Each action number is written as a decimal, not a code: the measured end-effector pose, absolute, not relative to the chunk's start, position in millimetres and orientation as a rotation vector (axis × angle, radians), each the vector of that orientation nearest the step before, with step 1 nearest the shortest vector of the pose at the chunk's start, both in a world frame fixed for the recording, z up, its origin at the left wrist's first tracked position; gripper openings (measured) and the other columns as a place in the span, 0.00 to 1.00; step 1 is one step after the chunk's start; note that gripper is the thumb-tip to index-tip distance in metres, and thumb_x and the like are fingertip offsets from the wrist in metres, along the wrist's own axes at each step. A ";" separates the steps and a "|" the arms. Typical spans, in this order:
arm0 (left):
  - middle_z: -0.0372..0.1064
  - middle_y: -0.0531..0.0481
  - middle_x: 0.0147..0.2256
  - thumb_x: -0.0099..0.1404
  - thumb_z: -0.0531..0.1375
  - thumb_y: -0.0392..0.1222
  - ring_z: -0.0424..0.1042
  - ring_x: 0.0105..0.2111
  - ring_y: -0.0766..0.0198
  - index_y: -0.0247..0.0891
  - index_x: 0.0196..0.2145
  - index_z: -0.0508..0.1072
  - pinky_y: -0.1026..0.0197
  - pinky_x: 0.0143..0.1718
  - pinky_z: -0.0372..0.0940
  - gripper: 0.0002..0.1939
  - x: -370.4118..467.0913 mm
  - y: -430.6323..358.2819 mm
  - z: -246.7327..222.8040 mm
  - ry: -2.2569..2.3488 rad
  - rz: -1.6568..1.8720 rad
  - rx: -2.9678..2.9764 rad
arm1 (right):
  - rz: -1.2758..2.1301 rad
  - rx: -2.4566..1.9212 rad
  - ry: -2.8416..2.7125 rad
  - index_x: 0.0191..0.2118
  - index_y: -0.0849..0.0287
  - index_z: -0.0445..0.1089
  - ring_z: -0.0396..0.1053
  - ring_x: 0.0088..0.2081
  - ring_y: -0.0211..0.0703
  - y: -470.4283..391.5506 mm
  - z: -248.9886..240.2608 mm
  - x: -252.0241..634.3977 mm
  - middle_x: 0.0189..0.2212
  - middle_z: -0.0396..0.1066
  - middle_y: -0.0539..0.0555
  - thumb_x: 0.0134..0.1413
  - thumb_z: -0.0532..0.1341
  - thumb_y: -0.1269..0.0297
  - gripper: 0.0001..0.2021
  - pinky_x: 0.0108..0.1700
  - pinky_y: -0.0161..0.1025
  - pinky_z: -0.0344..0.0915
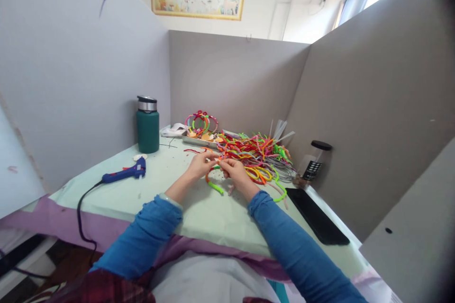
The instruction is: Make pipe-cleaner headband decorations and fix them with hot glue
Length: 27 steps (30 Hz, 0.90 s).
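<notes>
My left hand [202,166] and my right hand [236,172] meet over the middle of the table, fingertips pinched close together. Between them is an orange fuzzy pipe cleaner [219,159], mostly covered by the fingers. Just below the fingertips, a curved band wrapped in green and orange [215,187] hangs or lies with its bright green end towards me; I cannot tell whether it joins the piece in my fingers. A big heap of coloured pipe cleaners [254,147] lies right behind my right hand. Looped yellow pipe cleaners [259,173] are beside its wrist.
A blue glue gun [124,172] with a black cord lies at the left, near a green bottle [148,130]. Colourful hoops [201,123] stand by a metal tray [199,141] at the back. A black phone-like slab [317,216] and a clear jar [313,163] sit at the right. Grey partitions [234,75] enclose the table.
</notes>
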<state>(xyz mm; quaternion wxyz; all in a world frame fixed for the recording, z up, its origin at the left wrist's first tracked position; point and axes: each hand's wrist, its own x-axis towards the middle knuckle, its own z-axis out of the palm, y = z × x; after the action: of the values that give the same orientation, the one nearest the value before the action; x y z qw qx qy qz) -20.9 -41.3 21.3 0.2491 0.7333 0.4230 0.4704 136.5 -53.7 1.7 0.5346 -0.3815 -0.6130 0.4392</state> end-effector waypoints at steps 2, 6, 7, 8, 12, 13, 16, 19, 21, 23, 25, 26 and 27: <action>0.74 0.47 0.34 0.56 0.60 0.36 0.68 0.31 0.64 0.39 0.34 0.79 0.63 0.34 0.62 0.09 -22.3 -39.6 18.4 1.224 1.248 2.226 | 0.795 -1.000 -1.603 0.22 0.59 0.67 0.56 0.19 0.34 -51.7 -1.1 138.9 0.15 0.62 0.46 0.47 0.61 0.55 0.13 0.23 0.33 0.52; 0.73 0.47 0.36 0.58 0.58 0.36 0.69 0.36 0.61 0.42 0.34 0.79 0.63 0.38 0.60 0.10 -23.6 -43.4 15.0 1.339 1.090 2.493 | 0.300 -1.103 -1.803 0.27 0.57 0.71 0.64 0.25 0.39 -51.0 -7.1 140.8 0.22 0.70 0.50 0.51 0.59 0.64 0.07 0.29 0.35 0.54; 0.73 0.47 0.37 0.58 0.58 0.37 0.69 0.36 0.61 0.42 0.34 0.79 0.63 0.37 0.60 0.10 -23.7 -45.1 14.8 1.358 1.060 2.523 | 0.223 -1.117 -1.836 0.28 0.57 0.72 0.64 0.25 0.39 -51.3 -8.2 140.8 0.23 0.71 0.50 0.52 0.59 0.65 0.06 0.30 0.35 0.54; 0.73 0.47 0.36 0.58 0.58 0.38 0.69 0.35 0.61 0.42 0.34 0.79 0.63 0.36 0.60 0.09 -23.7 -46.7 14.9 1.369 1.039 2.548 | 0.165 -1.128 -1.863 0.28 0.57 0.72 0.65 0.26 0.40 -51.8 -9.1 140.8 0.24 0.72 0.51 0.52 0.58 0.66 0.06 0.30 0.35 0.53; 0.73 0.45 0.34 0.59 0.58 0.39 0.69 0.33 0.60 0.41 0.32 0.79 0.63 0.33 0.57 0.08 -23.9 -49.7 15.7 1.387 1.046 2.579 | 0.087 -1.132 -1.937 0.30 0.56 0.73 0.67 0.28 0.41 -53.3 -9.2 142.0 0.26 0.73 0.53 0.55 0.57 0.65 0.07 0.31 0.36 0.54; 0.73 0.46 0.34 0.59 0.58 0.39 0.69 0.33 0.60 0.41 0.32 0.79 0.63 0.32 0.57 0.08 -24.1 -49.6 15.8 1.386 1.058 2.572 | 0.090 -1.126 -1.943 0.32 0.56 0.73 0.67 0.29 0.42 -53.3 -8.7 142.8 0.27 0.73 0.53 0.56 0.57 0.65 0.07 0.32 0.36 0.55; 0.73 0.47 0.33 0.59 0.59 0.40 0.68 0.31 0.61 0.42 0.31 0.79 0.64 0.32 0.55 0.07 -24.5 -48.0 16.2 1.381 1.084 2.544 | 0.108 -1.096 -1.915 0.33 0.56 0.72 0.68 0.31 0.42 -52.4 -6.5 145.6 0.30 0.74 0.53 0.56 0.58 0.63 0.07 0.34 0.36 0.57; 0.72 0.48 0.29 0.58 0.59 0.41 0.66 0.28 0.63 0.40 0.29 0.78 0.64 0.30 0.55 0.07 -24.1 -45.6 17.6 1.362 1.113 2.483 | 0.171 -1.073 -1.860 0.30 0.57 0.71 0.66 0.30 0.41 -51.0 -4.1 147.4 0.28 0.72 0.52 0.55 0.58 0.61 0.08 0.34 0.36 0.57; 0.72 0.49 0.27 0.58 0.60 0.40 0.65 0.26 0.65 0.39 0.28 0.78 0.64 0.30 0.55 0.07 -23.4 -44.0 18.7 1.324 1.145 2.401 | 0.275 -1.071 -1.801 0.27 0.57 0.69 0.64 0.27 0.39 -50.9 -1.8 147.3 0.24 0.70 0.50 0.55 0.58 0.60 0.09 0.31 0.35 0.57; 0.72 0.50 0.26 0.57 0.60 0.40 0.64 0.24 0.66 0.38 0.27 0.77 0.65 0.29 0.55 0.07 -22.2 -42.3 19.6 1.287 1.189 2.296 | 0.429 -1.068 -1.715 0.25 0.58 0.67 0.62 0.24 0.38 -51.6 1.1 146.1 0.21 0.67 0.48 0.53 0.59 0.59 0.11 0.28 0.34 0.56; 0.71 0.51 0.25 0.56 0.60 0.41 0.64 0.24 0.67 0.36 0.26 0.76 0.65 0.28 0.55 0.07 -20.9 -40.8 20.1 1.257 1.248 2.186 | 0.607 -1.049 -1.627 0.23 0.58 0.65 0.59 0.20 0.35 -53.2 4.1 143.8 0.17 0.63 0.47 0.51 0.60 0.57 0.12 0.25 0.34 0.55; 0.71 0.51 0.24 0.55 0.60 0.42 0.63 0.24 0.67 0.36 0.25 0.75 0.65 0.27 0.55 0.07 -20.1 -40.2 20.2 1.239 1.276 2.130 | 0.694 -1.029 -1.588 0.22 0.58 0.64 0.58 0.19 0.34 -54.2 5.2 142.2 0.16 0.62 0.46 0.50 0.60 0.56 0.13 0.24 0.33 0.55; 0.70 0.52 0.23 0.54 0.60 0.43 0.63 0.23 0.68 0.35 0.25 0.75 0.65 0.27 0.55 0.08 -19.4 -39.9 20.3 1.215 1.300 2.071 | 0.777 -1.001 -1.551 0.21 0.59 0.64 0.56 0.18 0.33 -55.1 6.0 140.1 0.15 0.61 0.46 0.49 0.61 0.55 0.14 0.23 0.33 0.54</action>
<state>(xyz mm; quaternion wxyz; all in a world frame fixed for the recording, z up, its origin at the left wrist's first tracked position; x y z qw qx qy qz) -19.4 -39.9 20.3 0.2040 0.7426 0.4357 0.4660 140.1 -55.1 6.0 0.5389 -0.4210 -0.6523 0.3268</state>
